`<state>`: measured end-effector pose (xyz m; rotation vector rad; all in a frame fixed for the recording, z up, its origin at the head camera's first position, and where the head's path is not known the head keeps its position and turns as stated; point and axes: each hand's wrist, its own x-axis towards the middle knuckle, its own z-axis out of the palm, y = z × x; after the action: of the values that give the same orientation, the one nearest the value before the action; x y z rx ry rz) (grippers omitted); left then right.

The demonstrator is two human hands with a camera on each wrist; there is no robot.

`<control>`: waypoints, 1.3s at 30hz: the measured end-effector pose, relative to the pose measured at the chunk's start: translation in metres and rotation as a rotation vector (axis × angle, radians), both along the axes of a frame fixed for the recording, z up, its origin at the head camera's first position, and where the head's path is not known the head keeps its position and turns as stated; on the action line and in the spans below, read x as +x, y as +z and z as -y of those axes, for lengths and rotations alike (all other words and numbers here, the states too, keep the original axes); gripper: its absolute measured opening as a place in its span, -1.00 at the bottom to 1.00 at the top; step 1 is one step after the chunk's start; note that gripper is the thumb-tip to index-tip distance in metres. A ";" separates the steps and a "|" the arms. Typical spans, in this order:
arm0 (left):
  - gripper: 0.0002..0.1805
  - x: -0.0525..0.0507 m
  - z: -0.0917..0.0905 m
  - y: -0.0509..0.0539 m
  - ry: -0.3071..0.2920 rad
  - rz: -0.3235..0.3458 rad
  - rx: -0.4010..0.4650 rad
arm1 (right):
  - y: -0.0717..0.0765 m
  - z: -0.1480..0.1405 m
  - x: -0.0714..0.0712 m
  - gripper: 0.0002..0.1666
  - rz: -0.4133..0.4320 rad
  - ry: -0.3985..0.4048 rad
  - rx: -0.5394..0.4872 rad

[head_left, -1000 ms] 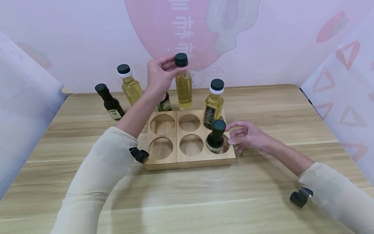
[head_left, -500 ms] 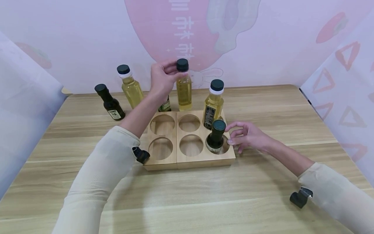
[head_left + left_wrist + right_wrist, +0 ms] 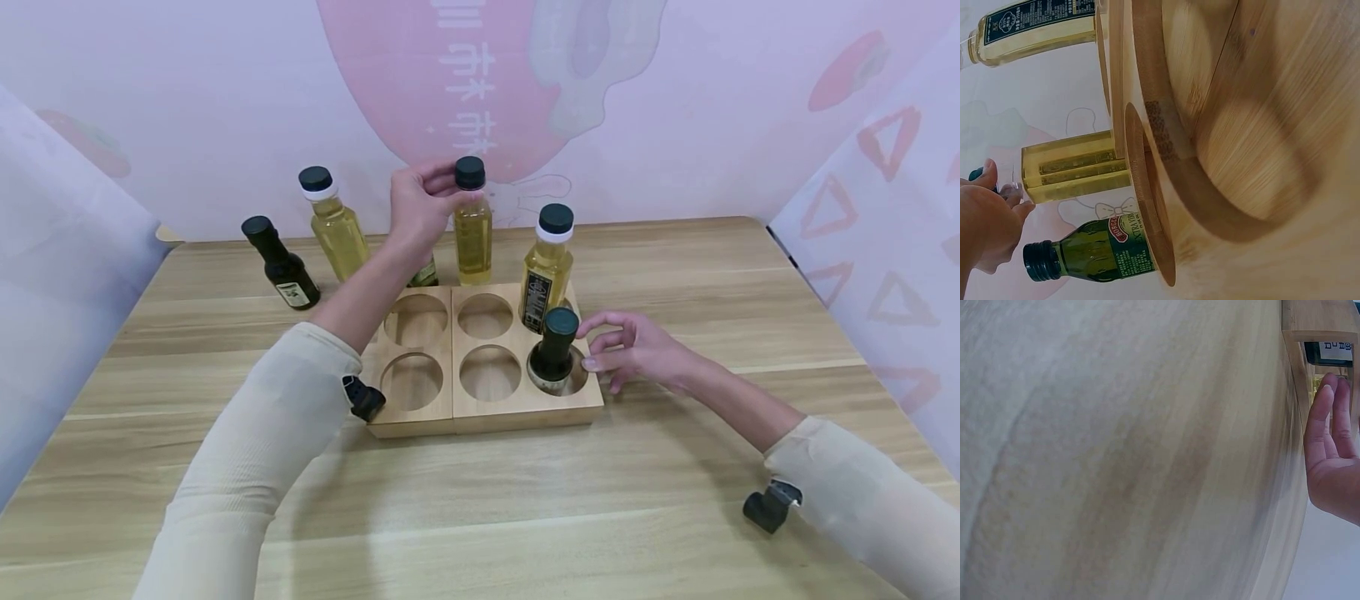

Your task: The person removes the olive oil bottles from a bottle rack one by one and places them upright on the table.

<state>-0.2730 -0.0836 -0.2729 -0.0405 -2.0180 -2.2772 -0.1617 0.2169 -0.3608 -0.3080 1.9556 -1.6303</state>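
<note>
honestly, the tall oil bottle (image 3: 473,243) is my worry: it stands upright just behind the wooden holder (image 3: 487,419), and my left hand (image 3: 422,204) has it clamped only up near the cap (image 3: 470,172). i can't tell whether its base rests on the desk (image 3: 525,517). with a grip that high, i'd expect the bottom to swing; a sideways drift could knock the green bottle (image 3: 1097,253) beside it, and too low a lift could catch the holder's back edge. my right hand (image 3: 637,352) has thumb and fingers apart at the holder's right edge, near the dark bottle (image 3: 556,354) in the front right hole; a careless push there could shift everything.
</note>
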 end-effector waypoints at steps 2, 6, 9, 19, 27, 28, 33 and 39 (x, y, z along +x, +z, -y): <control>-0.53 0.000 0.000 0.000 0.000 -0.004 0.000 | 0.000 0.000 0.000 -0.56 0.000 0.000 0.001; -0.53 0.000 0.001 -0.001 0.001 -0.001 -0.018 | 0.000 0.000 0.000 -0.57 0.005 -0.005 0.004; -0.53 0.000 0.003 -0.002 0.006 0.004 -0.044 | 0.000 0.000 0.000 -0.57 0.006 -0.006 0.005; -0.50 0.000 0.004 0.000 0.000 0.018 -0.064 | 0.001 0.001 0.001 -0.58 0.006 -0.004 0.006; -0.47 0.002 0.009 0.006 -0.048 0.017 -0.185 | 0.001 0.001 0.002 -0.54 0.006 -0.011 0.013; -0.45 0.003 0.010 0.006 -0.059 0.016 -0.206 | 0.001 0.001 0.002 -0.53 0.006 -0.011 0.013; -0.40 0.009 0.018 0.009 -0.114 0.005 -0.337 | -0.001 0.001 0.002 -0.54 0.015 -0.016 0.015; -0.23 0.021 0.025 0.015 -0.163 0.024 -0.454 | -0.002 0.002 0.002 -0.54 0.027 -0.027 0.016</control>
<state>-0.2520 -0.1090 -0.2578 -0.2181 -2.5852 -1.8533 -0.1595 0.2154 -0.3632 -0.2524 1.9597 -1.6265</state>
